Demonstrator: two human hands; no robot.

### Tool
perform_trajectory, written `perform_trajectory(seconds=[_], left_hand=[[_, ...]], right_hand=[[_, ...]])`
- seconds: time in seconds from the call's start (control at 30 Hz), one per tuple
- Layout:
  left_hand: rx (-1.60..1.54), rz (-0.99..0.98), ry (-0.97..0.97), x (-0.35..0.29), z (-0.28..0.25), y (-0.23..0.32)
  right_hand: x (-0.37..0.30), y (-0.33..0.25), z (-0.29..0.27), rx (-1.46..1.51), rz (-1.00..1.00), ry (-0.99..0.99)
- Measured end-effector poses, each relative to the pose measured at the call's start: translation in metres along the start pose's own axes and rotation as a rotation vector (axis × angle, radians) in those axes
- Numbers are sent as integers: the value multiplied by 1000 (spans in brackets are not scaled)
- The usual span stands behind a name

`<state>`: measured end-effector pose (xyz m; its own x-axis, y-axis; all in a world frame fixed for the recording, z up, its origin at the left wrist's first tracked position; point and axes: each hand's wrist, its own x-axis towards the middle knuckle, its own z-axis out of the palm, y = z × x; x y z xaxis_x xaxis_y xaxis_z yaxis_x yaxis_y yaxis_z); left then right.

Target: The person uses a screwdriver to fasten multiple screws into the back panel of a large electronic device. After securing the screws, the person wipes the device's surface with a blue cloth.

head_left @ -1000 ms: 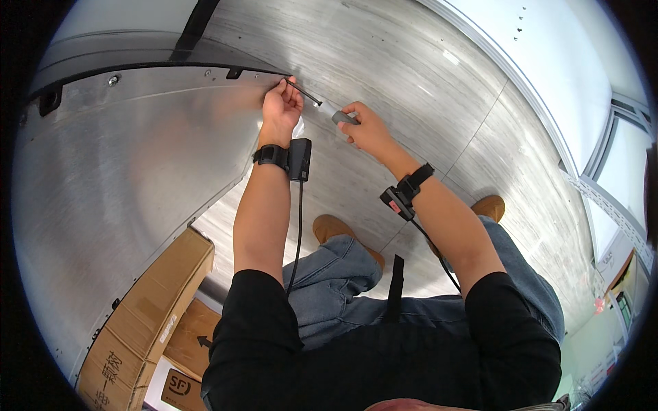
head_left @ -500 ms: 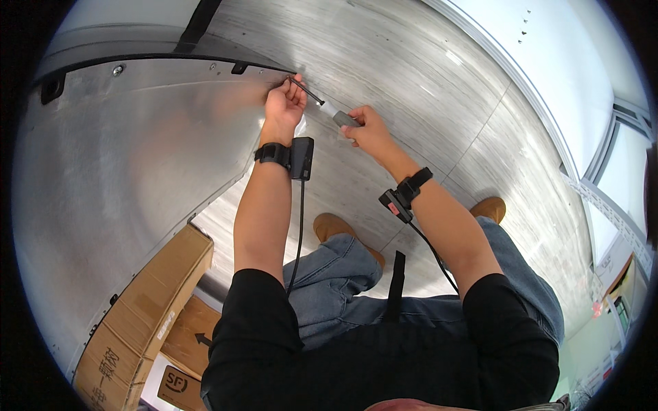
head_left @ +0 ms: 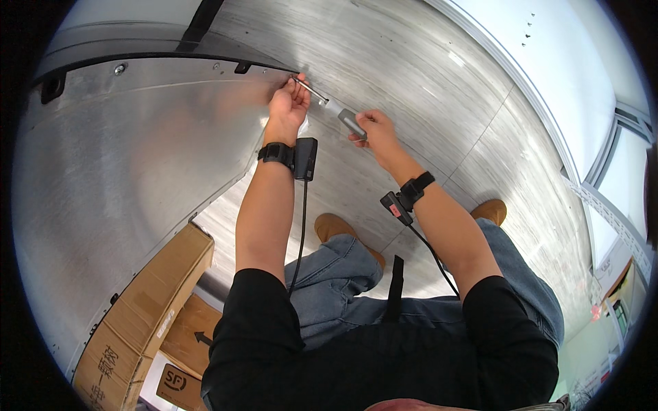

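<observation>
A screwdriver (head_left: 351, 122) with a grey handle and a thin metal shaft slants up to the far right corner of a large silver metal panel (head_left: 164, 137). My right hand (head_left: 376, 133) is closed round the back end of its handle. At the panel's corner, my left hand (head_left: 290, 101) has its fingers curled in a pinch round the front of the shaft. The screwdriver's tip is hidden by these fingers, and I cannot make out whether a screw sits there. Both wrists carry black straps with small cabled boxes.
A black edge strip (head_left: 171, 56) with bolts beside it runs along the panel's far side. Cardboard boxes (head_left: 147, 301) stand at the lower left. Grey wood-look floor (head_left: 411, 61) lies beyond my hands, with a white cabinet-like surface (head_left: 548, 75) on the right.
My right hand has shifted slightly right and now grips nearer the handle's end. My left hand stays at the panel's corner, moved only a little.
</observation>
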<state>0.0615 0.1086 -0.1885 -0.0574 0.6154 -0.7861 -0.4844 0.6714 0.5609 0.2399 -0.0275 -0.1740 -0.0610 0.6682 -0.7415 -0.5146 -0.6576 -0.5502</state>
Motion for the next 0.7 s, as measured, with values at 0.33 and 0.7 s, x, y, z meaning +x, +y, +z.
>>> perform_trajectory(seconds=[0.33, 0.7], left_hand=[[-37, 1, 2, -2, 2, 0], [-36, -2, 12, -2, 1, 0]], right_hand=[[-4, -3, 5, 4, 1, 23], [-4, -3, 0, 5, 19, -44]])
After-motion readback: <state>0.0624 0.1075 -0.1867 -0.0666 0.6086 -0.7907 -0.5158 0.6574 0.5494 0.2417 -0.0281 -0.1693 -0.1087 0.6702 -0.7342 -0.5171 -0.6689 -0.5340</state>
